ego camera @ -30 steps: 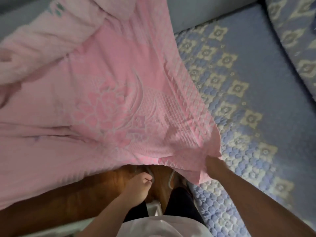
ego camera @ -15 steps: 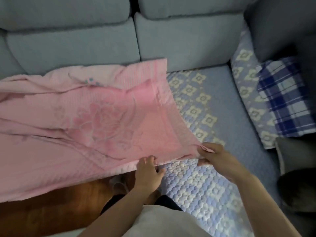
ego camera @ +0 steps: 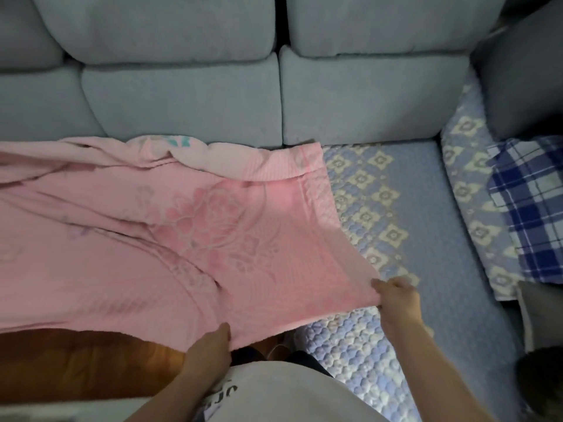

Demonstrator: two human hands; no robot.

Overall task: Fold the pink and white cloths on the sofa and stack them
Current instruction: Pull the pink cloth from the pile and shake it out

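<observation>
**Pink cloth held at its near edge**

You gripped the pink cloth point(ego camera: 170, 239), spread over the sofa point(ego camera: 350, 95) seat across the left and centre of the frame. Your right hand point(ego camera: 396, 295) pinched its lower-right corner; your left hand point(ego camera: 210, 345) gripped the bottom edge at lower centre.

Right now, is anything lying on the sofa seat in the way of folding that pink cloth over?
Nothing visible. Both hands, left hand and right hand, already grip the pink cloth at its near edge. The blue plaid cloth lies well off to the right.
</observation>
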